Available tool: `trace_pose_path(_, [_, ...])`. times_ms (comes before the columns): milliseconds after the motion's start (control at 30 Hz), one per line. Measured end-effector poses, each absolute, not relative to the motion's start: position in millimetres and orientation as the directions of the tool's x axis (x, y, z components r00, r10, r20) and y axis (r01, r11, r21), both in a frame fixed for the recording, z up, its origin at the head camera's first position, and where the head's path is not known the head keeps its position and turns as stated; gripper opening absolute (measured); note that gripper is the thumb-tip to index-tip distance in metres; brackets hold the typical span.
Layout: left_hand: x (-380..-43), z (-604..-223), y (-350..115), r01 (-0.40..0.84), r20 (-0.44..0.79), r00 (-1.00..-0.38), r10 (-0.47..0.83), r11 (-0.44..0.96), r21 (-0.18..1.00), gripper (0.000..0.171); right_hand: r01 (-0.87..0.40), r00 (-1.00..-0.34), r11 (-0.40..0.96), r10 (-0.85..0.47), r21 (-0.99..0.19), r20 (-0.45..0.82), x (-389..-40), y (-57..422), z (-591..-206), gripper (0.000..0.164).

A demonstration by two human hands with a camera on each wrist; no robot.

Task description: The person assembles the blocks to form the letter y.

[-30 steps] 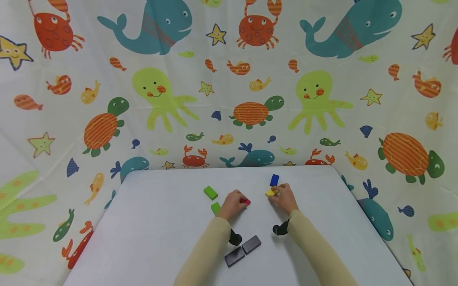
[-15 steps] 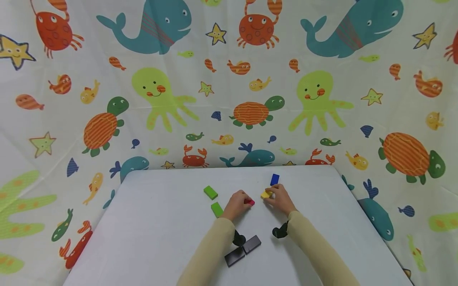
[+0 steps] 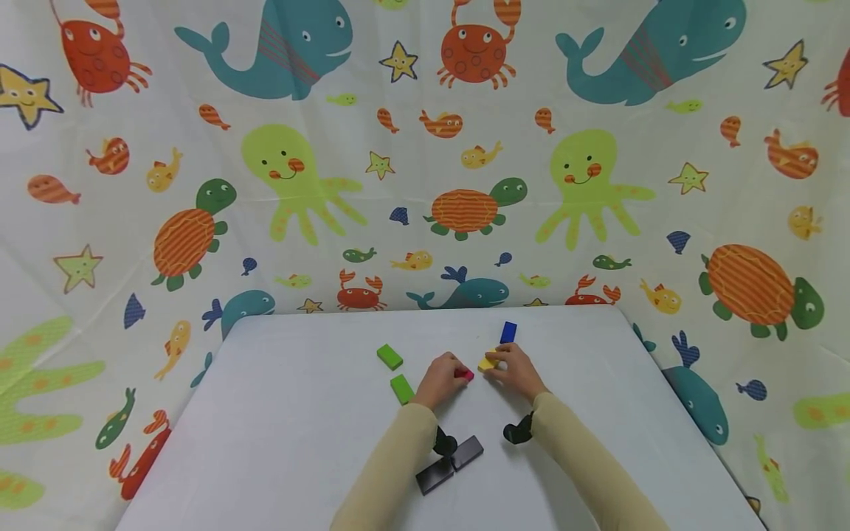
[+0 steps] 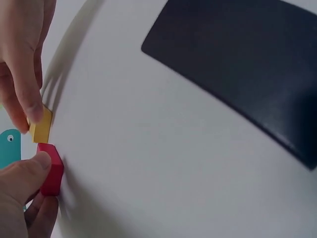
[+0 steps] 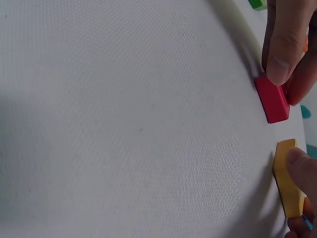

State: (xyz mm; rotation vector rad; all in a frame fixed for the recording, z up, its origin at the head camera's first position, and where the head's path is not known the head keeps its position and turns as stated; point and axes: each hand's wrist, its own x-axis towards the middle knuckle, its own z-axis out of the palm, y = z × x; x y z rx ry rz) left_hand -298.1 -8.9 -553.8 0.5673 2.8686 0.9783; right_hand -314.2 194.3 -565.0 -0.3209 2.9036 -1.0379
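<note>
My left hand (image 3: 441, 381) pinches a red block (image 4: 51, 171) between thumb and fingers, low on the white table. Just to its right, my right hand (image 3: 516, 370) pinches a yellow block (image 5: 287, 178) the same way. The two blocks lie end towards end; a small gap shows between them in the right wrist view. Behind the right hand lies a blue block (image 3: 508, 332). Two green blocks (image 3: 389, 357) rest to the left of the left hand, the nearer one close by its wrist.
Two dark grey blocks (image 3: 434, 476) lie end to end on the white table (image 3: 265, 428), nearer the body than the hands. A cloth (image 3: 398, 243) printed with sea animals hangs behind the table. A black wrist camera (image 3: 518, 431) hangs beneath the right sleeve.
The right hand has slid the yellow block leftward, away from the blue block. The left hand has moved slightly right with the red block, so the two blocks are closer together.
</note>
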Motion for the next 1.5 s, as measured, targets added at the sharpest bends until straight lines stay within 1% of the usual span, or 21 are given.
trace_pose_path(167, [-298, -557, -7, 0.327, 0.064, -0.929, 0.363, 0.73, 0.6, 0.017, -0.18, -0.977, 0.748, -0.211, -0.639, 0.029, -313, 187, -566, 0.039])
trace_pose_path(433, [-297, -558, -4, 0.334, 0.09, -0.933, 0.348, 0.745, 0.578, 0.012, -0.172, -0.981, 0.757, -0.192, -0.63, 0.037, -315, 184, -566, 0.039])
trace_pose_path(667, [-292, -553, 1, 0.302, 0.054, -0.94, 0.336, 0.749, 0.59, 0.014, -0.139, -0.987, 0.76, -0.16, -0.635, 0.025, -315, 183, -561, 0.04])
trace_pose_path(767, [-291, -552, 1, 0.296, 0.051, -0.943, 0.328, 0.76, 0.578, 0.015, -0.139, -0.987, 0.766, -0.156, -0.628, 0.028, -315, 185, -559, 0.04])
trace_pose_path(1033, [-288, -546, -4, 0.311, 0.048, -0.938, 0.344, 0.772, 0.554, 0.016, -0.132, -0.988, 0.78, -0.152, -0.612, 0.019, -317, 188, -560, 0.04])
trace_pose_path(1267, [-291, -548, -6, 0.309, 0.039, -0.938, 0.346, 0.773, 0.554, 0.016, -0.108, -0.989, 0.756, -0.145, -0.645, -0.004, -317, 184, -563, 0.041])
trace_pose_path(1500, [-292, -551, -5, 0.329, 0.06, -0.933, 0.356, 0.769, 0.548, 0.015, -0.125, -0.988, 0.751, -0.156, -0.648, 0.01, -314, 177, -563, 0.039])
